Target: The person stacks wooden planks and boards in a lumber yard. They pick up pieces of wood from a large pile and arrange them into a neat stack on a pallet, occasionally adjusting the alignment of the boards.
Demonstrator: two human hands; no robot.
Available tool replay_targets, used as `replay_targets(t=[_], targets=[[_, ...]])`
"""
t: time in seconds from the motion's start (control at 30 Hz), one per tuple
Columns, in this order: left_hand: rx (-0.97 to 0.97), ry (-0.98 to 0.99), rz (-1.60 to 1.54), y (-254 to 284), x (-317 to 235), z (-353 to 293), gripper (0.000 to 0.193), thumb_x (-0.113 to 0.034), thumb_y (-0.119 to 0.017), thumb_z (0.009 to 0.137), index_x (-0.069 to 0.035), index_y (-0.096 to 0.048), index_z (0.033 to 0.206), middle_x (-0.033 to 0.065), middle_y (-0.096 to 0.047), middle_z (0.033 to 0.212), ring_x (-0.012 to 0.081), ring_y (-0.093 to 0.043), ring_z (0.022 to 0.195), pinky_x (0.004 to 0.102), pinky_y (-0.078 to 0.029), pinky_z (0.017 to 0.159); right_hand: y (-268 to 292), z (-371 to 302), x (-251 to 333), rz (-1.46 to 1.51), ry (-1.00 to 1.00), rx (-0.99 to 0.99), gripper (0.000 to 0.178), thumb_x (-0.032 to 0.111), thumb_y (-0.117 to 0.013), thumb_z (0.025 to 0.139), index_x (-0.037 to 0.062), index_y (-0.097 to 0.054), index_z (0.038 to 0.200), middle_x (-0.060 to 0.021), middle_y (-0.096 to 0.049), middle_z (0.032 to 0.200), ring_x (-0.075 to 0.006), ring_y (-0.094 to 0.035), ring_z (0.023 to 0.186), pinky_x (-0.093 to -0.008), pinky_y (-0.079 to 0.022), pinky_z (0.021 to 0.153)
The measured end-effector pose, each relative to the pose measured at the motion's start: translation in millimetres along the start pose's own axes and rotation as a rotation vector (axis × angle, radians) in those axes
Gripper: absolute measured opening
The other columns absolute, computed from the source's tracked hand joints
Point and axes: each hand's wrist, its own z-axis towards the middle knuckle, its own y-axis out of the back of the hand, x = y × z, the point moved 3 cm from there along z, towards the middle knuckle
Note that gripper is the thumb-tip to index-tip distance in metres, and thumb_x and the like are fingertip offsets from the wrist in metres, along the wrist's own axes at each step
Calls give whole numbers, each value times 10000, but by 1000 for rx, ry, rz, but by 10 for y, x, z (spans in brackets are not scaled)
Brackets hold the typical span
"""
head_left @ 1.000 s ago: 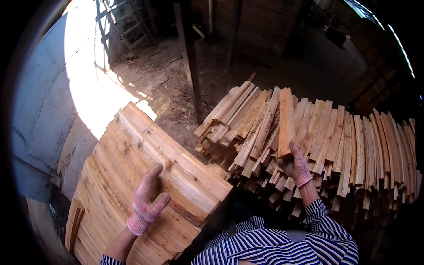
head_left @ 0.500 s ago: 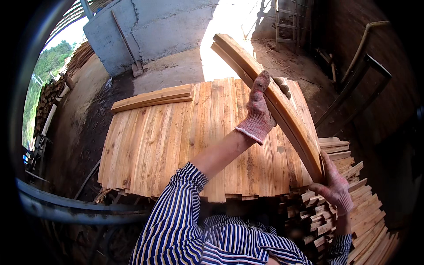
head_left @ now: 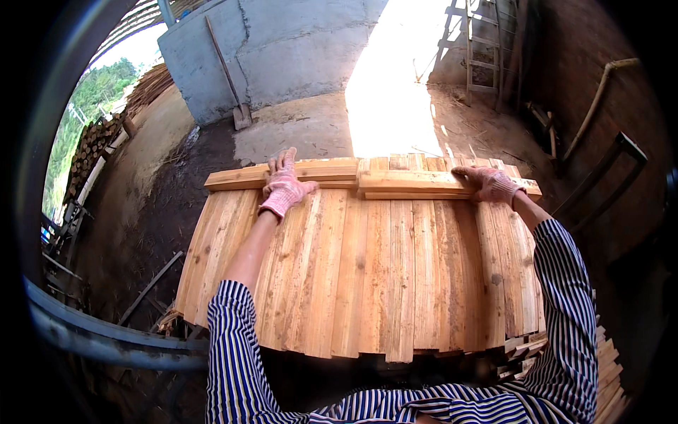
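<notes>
Two bundles of planed wooden boards lie end to end across the far edge of a layer of planks. My left hand, in a pinkish knit glove, rests on the left boards with its fingers spread. On the right boards, close to their right end, my gloved right hand has its fingers over the top and grips them. The inner ends of the two bundles meet near the middle of the layer, with the right one slightly nearer to me.
More stacked boards stand low at the right, beside my right sleeve. A blue metal rail runs along the lower left. Against the pale wall leans a shovel; a ladder stands at the back right.
The boards that both hands held tilted in the air at the right now lie flat on the planks, beside the left bundle. My left hand has moved left onto that bundle.
</notes>
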Motion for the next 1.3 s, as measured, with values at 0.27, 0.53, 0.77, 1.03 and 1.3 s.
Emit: replay_targets(t=[0.27, 0.53, 0.77, 1.03, 1.3], targets=[[343, -324, 217, 114, 678, 540, 843, -313, -862, 750, -165, -453, 1472, 146, -608, 1381, 320, -563, 1308, 386, -452, 1102, -176, 252, -106, -84, 1, 59, 858, 103, -849, 743, 204, -465, 1504, -101, -636, 1360, -292, -612, 1233, -414, -489, 1081], [340, -355, 252, 76, 517, 539, 802, -335, -841, 786, -146, -449, 1460, 176, -596, 1395, 338, -553, 1321, 399, -450, 1090, -122, 409, -28, -41, -12, 0, 835, 136, -794, 802, 241, -427, 1544, -153, -660, 1301, -344, -642, 1151, -444, -516, 965], [377, -352, 185, 36, 527, 660, 853, -371, -853, 748, -180, -455, 1477, 158, -606, 1388, 332, -561, 1314, 408, -456, 1082, -87, 701, -2, -164, -147, 71, 784, 78, -752, 813, 264, -435, 1505, -136, -596, 1396, -339, -610, 1241, -468, -519, 1008], [214, -679, -91, -418, -826, 608, 1142, -360, -984, 615, -68, -375, 1536, 172, -491, 1510, 309, -475, 1398, 392, -406, 1182, -155, 926, 208, -117, -153, 102, 768, 36, -693, 822, 258, -455, 1518, -151, -579, 1429, -349, -591, 1279, -471, -499, 1042], [291, -776, -547, -735, -1171, 724, 719, -86, -886, 678, -1, -570, 1318, 156, -681, 1199, 266, -662, 1070, 370, -541, 960, -237, 869, -96, -112, -200, 20, 667, 99, -635, 866, 364, -508, 1465, -75, -633, 1376, -339, -604, 1264, -517, -495, 1008]])
